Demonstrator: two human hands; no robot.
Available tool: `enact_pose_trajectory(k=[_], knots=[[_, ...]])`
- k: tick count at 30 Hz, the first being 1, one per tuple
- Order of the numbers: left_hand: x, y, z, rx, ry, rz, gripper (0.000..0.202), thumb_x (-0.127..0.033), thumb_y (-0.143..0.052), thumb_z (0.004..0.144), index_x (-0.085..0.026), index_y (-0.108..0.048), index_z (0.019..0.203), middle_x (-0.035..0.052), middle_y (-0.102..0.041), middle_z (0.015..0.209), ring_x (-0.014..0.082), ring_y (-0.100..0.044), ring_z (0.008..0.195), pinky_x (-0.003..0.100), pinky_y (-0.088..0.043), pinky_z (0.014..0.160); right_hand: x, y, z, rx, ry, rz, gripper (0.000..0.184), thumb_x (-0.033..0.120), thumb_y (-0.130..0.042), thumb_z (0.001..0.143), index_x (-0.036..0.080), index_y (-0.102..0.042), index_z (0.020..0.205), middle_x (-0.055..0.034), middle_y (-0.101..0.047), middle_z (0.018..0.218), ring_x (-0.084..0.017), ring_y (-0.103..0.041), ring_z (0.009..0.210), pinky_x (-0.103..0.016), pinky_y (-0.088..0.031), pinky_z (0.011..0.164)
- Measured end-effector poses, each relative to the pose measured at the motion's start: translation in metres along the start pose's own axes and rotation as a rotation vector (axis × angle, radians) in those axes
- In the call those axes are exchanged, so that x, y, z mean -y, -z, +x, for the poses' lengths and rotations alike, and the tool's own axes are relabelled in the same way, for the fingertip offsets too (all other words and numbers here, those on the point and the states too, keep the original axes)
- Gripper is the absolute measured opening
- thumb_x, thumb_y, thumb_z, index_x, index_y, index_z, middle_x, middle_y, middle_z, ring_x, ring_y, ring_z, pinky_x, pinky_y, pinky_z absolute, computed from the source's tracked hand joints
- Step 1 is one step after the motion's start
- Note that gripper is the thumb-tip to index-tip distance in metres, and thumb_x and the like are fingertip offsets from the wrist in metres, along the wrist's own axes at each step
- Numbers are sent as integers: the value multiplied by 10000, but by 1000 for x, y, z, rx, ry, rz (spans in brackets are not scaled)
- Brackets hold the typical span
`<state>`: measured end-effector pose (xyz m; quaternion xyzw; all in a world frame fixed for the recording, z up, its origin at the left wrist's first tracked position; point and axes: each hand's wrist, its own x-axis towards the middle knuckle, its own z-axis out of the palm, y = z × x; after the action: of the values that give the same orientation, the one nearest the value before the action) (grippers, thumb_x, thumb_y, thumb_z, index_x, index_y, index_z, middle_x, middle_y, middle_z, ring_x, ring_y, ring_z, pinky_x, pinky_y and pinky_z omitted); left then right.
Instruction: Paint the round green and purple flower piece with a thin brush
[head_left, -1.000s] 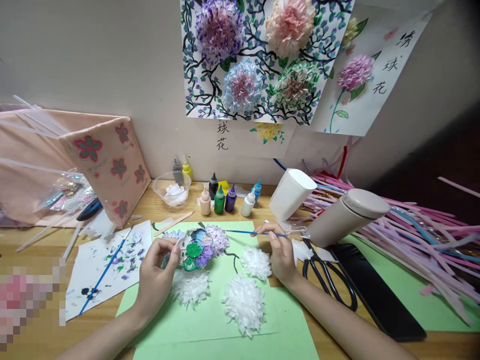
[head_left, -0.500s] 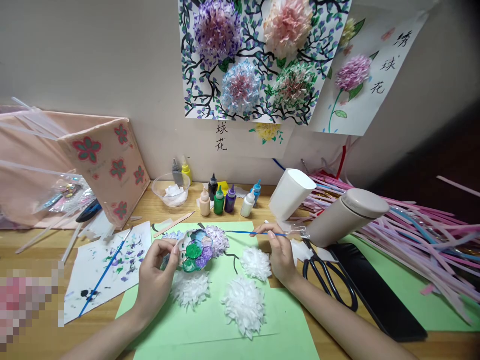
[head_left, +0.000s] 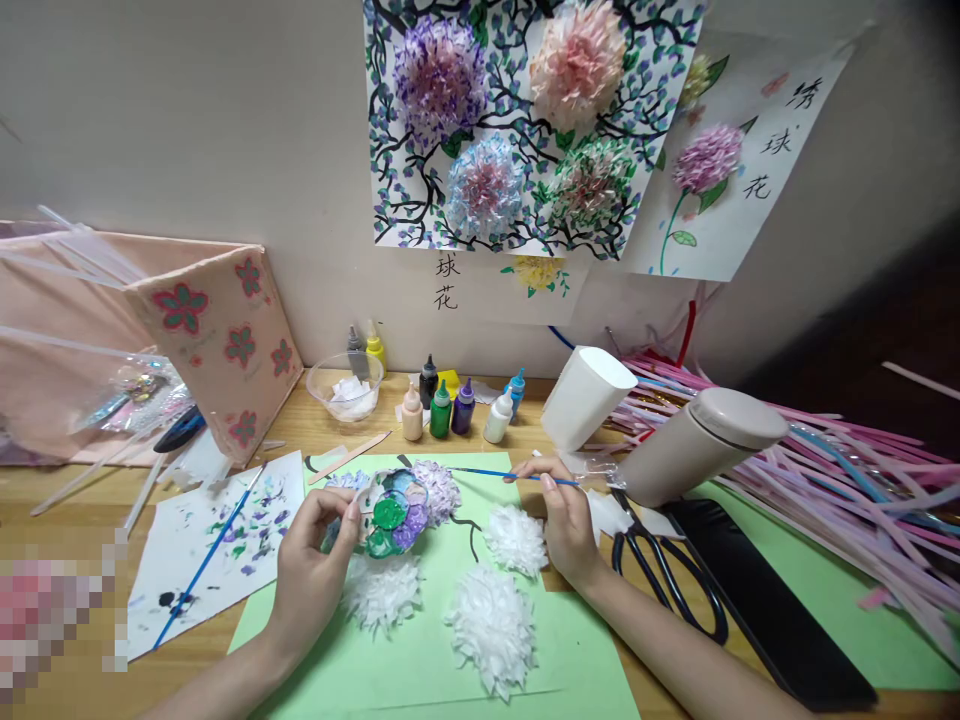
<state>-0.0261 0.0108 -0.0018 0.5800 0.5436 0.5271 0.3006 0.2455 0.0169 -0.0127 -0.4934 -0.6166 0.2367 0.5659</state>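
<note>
On top of the light green paper sheet (head_left: 420, 650), which lies flat on the wooden table (head_left: 315, 425), both hands work close together. Left hand (head_left: 311, 570) is closed on the rim of a small round plastic paint palette (head_left: 394, 505) with green, purple and blue wells, tilted up off the sheet, probably so the wells face the brush. Right hand (head_left: 566, 520) pinches a thin blue-handled paintbrush (head_left: 510, 475) near its rear end, shaft nearly level, tip pointing left toward the palette and a lilac-tinted tissue pom-pom flower (head_left: 439, 485) just behind it. Three white tissue pom-pom flowers sit on the sheet, unpainted: one (head_left: 382, 590) below the palette, one (head_left: 491, 625) nearer the sheet's front, one (head_left: 516, 538) just left of the right hand; a black painted stem (head_left: 469, 525) runs between them. Behind the sheet's far edge stands a row of small squeeze paint bottles (head_left: 450, 405) in several colours, upright and within reach, and a clear plastic bowl (head_left: 345, 385) with white scraps. Left of the sheet lies a white paint-spotted scrap paper (head_left: 217, 540) with a second blue brush (head_left: 202, 565) across it. Right of the sheet: black-handled scissors (head_left: 667, 575), a beige cylindrical flask (head_left: 701, 440) on its side, a white paper cup (head_left: 589, 395) tipped over, and a heap of pink and lilac paper strips (head_left: 840, 470). On the wall above hang finished flower pictures (head_left: 525, 120), likely as models.
</note>
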Motion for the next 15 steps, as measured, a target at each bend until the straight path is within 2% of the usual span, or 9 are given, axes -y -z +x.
enact_pose_trajectory(k=[12,15], knots=[[3,0,0,7,-3,-17,183,-348,-573,805,-201,-499,723,22,-556,768,158,-548,730,248,-447,610,0,0,0,6,7,-21,268,324,-323,923,227,-562,850,-28,-629,871,-194,-580,878,-344,-423,829],[2,0,0,6,4,-10,197,-363,-571,804,-200,-499,719,21,-558,763,157,-548,717,248,-446,602,0,0,0,26,2,-31,260,319,-325,925,226,-559,857,-24,-636,876,-193,-587,878,-372,-387,910]])
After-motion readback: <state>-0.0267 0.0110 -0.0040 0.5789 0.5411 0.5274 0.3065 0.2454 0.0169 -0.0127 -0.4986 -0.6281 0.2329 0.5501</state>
